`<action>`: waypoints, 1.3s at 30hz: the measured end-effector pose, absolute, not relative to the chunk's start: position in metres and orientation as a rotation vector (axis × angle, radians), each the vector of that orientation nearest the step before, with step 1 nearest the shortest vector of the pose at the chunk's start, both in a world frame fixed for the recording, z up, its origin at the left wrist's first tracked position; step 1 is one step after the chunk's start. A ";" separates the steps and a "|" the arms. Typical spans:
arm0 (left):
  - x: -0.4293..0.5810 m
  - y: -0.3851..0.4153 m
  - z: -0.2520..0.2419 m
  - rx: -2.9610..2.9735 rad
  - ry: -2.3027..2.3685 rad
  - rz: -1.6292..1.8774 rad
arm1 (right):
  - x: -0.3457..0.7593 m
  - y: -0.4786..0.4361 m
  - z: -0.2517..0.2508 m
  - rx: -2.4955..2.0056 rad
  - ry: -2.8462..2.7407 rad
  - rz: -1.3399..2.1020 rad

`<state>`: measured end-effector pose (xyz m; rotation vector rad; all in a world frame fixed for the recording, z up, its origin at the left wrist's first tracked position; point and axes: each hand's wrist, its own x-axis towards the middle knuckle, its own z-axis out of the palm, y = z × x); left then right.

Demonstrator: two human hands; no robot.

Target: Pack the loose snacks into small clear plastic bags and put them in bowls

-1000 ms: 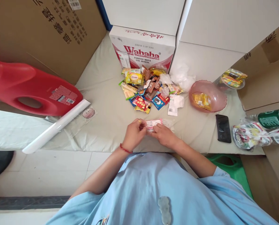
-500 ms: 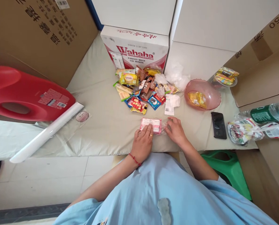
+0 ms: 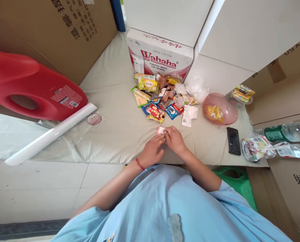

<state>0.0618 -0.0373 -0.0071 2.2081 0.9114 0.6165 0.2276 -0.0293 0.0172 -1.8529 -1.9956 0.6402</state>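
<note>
A small pink-and-white packet (image 3: 160, 129) lies on the cloth-covered surface close in front of me, mostly hidden under my fingers. My left hand (image 3: 153, 150), with a ring and a red cord bracelet, presses its fingers onto the packet from the near left side. From the right, my right hand (image 3: 175, 139) is closed over the packet's right part, its fingertips meeting those of the left. Just beyond lies a pile of wrapped snacks (image 3: 162, 95), with a white packet (image 3: 186, 117) at its right edge.
Behind the snacks stands a Wahaha carton (image 3: 162, 55). To the right are a pink bowl (image 3: 230, 114), a black phone (image 3: 234, 141) and plastic bottles (image 3: 288, 131). At left sit a red jug (image 3: 46, 87) and a white roll (image 3: 51, 134). A green stool (image 3: 240, 181) is below.
My right hand has moved left from the clear wrap at the packet's end to over the packet. My left fingers have shifted, covering more of it. The camera view has turned slightly.
</note>
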 end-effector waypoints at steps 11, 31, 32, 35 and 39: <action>0.066 -0.012 -0.021 1.816 1.395 0.783 | 0.223 -0.050 0.020 -1.700 -2.300 0.601; 0.001 -0.045 -0.037 1.781 1.530 0.860 | 0.272 -0.039 -0.001 -1.340 -2.287 0.216; 0.000 -0.047 -0.039 1.874 1.540 0.868 | 0.279 -0.039 0.004 -1.346 -2.165 0.268; 0.004 -0.051 -0.047 2.207 1.495 0.898 | 0.318 -0.033 0.027 -1.356 -1.780 0.420; 0.011 -0.050 -0.052 2.548 1.367 0.884 | 0.420 -0.005 0.068 -1.450 -1.418 0.340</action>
